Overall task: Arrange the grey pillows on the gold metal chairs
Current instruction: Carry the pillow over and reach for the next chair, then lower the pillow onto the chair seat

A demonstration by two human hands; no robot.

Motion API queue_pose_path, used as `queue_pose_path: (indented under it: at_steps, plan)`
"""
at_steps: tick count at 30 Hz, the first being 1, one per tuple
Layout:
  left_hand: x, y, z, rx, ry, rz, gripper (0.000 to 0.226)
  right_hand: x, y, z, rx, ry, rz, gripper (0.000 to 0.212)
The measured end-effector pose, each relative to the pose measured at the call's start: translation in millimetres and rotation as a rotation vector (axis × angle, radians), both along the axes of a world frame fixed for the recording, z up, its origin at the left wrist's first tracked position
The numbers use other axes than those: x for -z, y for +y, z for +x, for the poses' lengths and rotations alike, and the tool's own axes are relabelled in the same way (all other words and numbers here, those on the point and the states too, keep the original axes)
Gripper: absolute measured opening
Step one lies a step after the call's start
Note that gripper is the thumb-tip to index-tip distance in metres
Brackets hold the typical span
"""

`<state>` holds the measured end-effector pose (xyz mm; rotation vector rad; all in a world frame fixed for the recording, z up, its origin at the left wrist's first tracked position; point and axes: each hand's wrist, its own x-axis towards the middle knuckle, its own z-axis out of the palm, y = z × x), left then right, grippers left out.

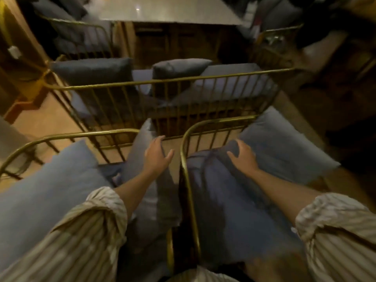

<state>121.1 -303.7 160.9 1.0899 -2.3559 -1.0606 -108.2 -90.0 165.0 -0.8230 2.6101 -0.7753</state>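
Note:
Two gold metal chairs stand side by side below me, the left chair (85, 135) and the right chair (186, 151). My left hand (156, 155) grips the top edge of an upright grey pillow (140, 147) at the right side of the left chair. My right hand (243, 156) presses on the top corner of a darker grey pillow (219, 196) in the right chair. A lighter grey pillow (284, 143) leans at that chair's right side. Another light grey pillow (50, 186) lies in the left chair.
A wider gold metal bench (162, 82) ahead holds several grey pillows (93, 71). Beyond it stands a grey-topped table (162, 11). More gold chairs with pillows sit at the far left (81, 27) and far right (280, 33). Wooden floor (44, 121) shows on the left.

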Motion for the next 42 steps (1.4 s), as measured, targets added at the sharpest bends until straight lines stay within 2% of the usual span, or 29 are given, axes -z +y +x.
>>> queue_pose_path:
  at_steps: [5, 11, 15, 20, 22, 23, 25, 29, 32, 34, 38, 40, 42]
  plan:
    - [26.5, 74.3, -92.6, 0.042, -0.104, 0.051, 0.063, 12.9, 118.3, -99.1, 0.162, 0.042, 0.127, 0.062]
    - [77.8, 151.6, -182.1, 0.034, -0.319, 0.239, 0.067, 34.4, 192.0, -207.9, 0.155, 0.000, 0.198, 0.066]
    - [117.3, 185.3, -235.6, -0.059, -0.361, 0.443, 0.067, 48.0, 199.5, -261.1, 0.166, -0.007, 0.212, 0.066]
    - [167.8, 206.6, -278.8, -0.159, -0.390, 0.679, 0.049, 63.0, 182.7, -310.8, 0.185, 0.024, 0.248, 0.072]
    - [184.2, 210.1, -292.4, -0.200, -0.380, 0.728, 0.031, 76.2, 174.6, -328.4, 0.171, -0.003, 0.209, 0.083]
    - [192.5, 211.6, -298.9, -0.226, -0.386, 0.747, 0.030, 87.2, 171.7, -337.8, 0.162, -0.049, 0.190, 0.095]
    - [209.0, 214.4, -312.5, -0.248, -0.408, 0.794, 0.034, 109.0, 169.9, -351.7, 0.140, -0.082, 0.175, 0.118]
    - [231.7, 224.3, -348.5, -0.310, -0.446, 0.951, 0.061, 129.0, 176.3, -357.7, 0.074, 0.135, 0.266, 0.120]
    - [253.6, 232.2, -371.3, -0.515, -0.284, 1.137, 0.072, 143.4, 182.6, -363.1, 0.045, 0.267, 0.276, 0.127]
    - [265.7, 238.0, -381.7, -0.659, -0.132, 1.273, 0.078, 152.5, 181.7, -369.7, 0.086, 0.264, 0.255, 0.131]
    - [280.0, 248.8, -392.3, -0.655, 0.269, 1.424, 0.072, 154.3, 179.5, -377.4, 0.124, 0.239, 0.246, 0.141]
    - [284.9, 248.6, -390.5, -0.668, 0.326, 1.424, 0.072, 149.7, 177.6, -385.0, 0.117, 0.154, 0.233, 0.142]
    - [275.5, 249.5, -384.5, -0.695, 0.301, 1.413, 0.079, 140.5, 174.4, -395.8, 0.153, 0.020, 0.217, 0.142]
